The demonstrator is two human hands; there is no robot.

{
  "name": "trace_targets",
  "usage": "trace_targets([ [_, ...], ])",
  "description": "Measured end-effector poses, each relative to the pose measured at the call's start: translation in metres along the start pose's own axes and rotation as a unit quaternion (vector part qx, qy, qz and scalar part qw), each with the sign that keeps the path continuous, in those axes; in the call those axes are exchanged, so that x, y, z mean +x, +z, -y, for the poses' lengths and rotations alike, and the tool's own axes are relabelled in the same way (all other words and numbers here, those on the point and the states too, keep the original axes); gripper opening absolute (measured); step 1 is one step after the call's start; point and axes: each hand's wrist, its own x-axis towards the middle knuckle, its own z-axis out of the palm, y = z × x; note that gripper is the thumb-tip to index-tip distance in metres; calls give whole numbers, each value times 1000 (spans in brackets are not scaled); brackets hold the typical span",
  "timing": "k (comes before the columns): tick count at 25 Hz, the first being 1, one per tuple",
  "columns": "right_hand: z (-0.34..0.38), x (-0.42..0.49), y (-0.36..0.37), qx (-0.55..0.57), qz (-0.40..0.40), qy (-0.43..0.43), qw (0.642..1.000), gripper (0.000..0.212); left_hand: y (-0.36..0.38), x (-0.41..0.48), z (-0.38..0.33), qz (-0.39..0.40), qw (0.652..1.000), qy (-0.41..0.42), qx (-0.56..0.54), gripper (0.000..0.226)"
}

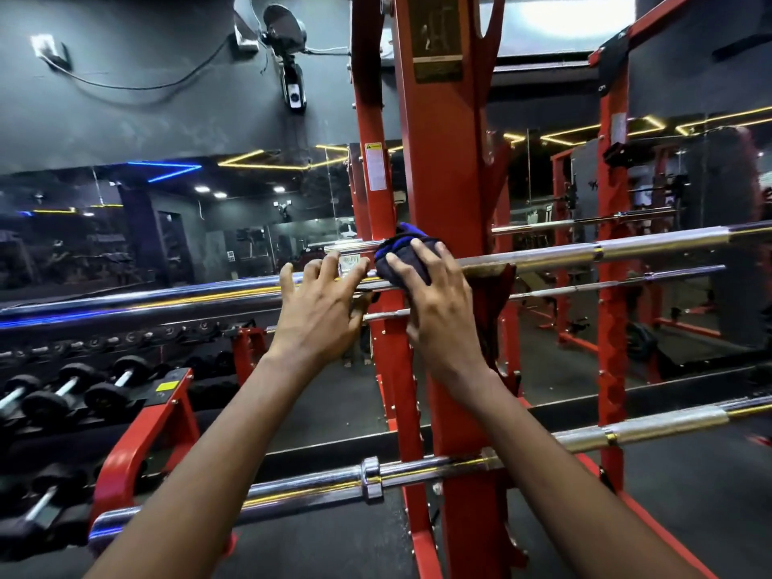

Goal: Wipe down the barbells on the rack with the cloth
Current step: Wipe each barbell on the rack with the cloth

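Observation:
A chrome upper barbell (626, 248) lies across the red rack (438, 169) at chest height. My right hand (434, 311) presses a dark blue cloth (401, 254) onto this bar just left of the rack's upright, fingers spread over the cloth and curled round the bar. My left hand (321, 311) sits just left of it, fingers spread and bent over the bar's sleeve (167, 298). A second chrome lower barbell (417, 470) rests lower on the rack, below my forearms.
A red dumbbell rack (138, 436) with several black dumbbells (62, 394) stands at the lower left. A mirror wall (167, 227) behind the rack reflects more red frames and bars. Black rubber floor (689, 495) lies under the rack. A wall fan (284, 31) hangs above.

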Motion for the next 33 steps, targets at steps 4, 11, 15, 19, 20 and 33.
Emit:
trace_targets([
  [4,-21,18,-27,16,-31,75,997,72,1,-7,-3,2,1000,5,-5,52],
  [11,-52,38,-66,-30,-43,160,986,67,-11,13,-33,-19,999,-25,-17,48],
  [15,-33,22,-46,-92,38,76,992,55,-13,33,-62,36,995,19,-88,51],
  [19,-47,12,-53,-84,67,34,994,81,6,26,-69,-42,993,13,-110,32],
  [20,-52,14,-58,-70,58,43,995,81,11,25,-68,-62,992,13,-109,28],
  [33,-46,33,-103,15,-29,141,990,74,17,25,-74,-73,989,-27,-125,30],
])
